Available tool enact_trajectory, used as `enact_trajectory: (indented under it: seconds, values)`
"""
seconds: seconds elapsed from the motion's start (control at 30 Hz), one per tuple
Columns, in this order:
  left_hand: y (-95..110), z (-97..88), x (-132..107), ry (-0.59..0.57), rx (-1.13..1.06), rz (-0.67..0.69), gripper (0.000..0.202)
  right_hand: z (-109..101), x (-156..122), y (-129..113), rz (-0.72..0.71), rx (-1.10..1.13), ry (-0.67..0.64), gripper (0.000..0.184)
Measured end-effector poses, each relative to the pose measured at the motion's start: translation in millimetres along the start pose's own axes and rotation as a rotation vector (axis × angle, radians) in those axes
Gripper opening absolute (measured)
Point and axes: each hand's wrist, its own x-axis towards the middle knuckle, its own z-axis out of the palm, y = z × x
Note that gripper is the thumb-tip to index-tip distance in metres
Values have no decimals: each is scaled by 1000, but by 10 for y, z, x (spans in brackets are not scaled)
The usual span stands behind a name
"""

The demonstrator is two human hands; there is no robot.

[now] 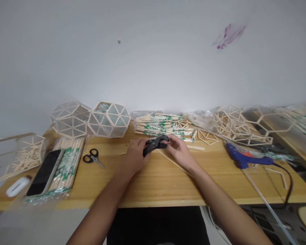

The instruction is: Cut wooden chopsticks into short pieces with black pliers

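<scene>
Here, the wooden table spreads beneath both hands, with a panelled polyhedron ahead and left of the left hand, wrapped chopsticks straight beyond, and a blue glue gun off to the right. The left hand is clamped on a black hand tool; the right hand bends its fingers at the tool's head, whether gripping I cannot tell. Just below that hand lies a thin stick.
</scene>
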Motion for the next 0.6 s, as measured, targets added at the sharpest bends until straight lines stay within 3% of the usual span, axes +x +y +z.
enact_trajectory:
  seconds: [0.17, 0.33, 0.6]
  values:
    - [25, -2, -10, -9, 57, 9, 31, 25, -13, -75, 127, 233, -105, 16]
    - [43, -8, -9, -88, 55, -85, 15, 43, -18, -23, 143, 348, -173, 19]
    - [46, -28, 1, -67, 64, -66, 24, 38, -4, 47, 114, 406, -139, 42]
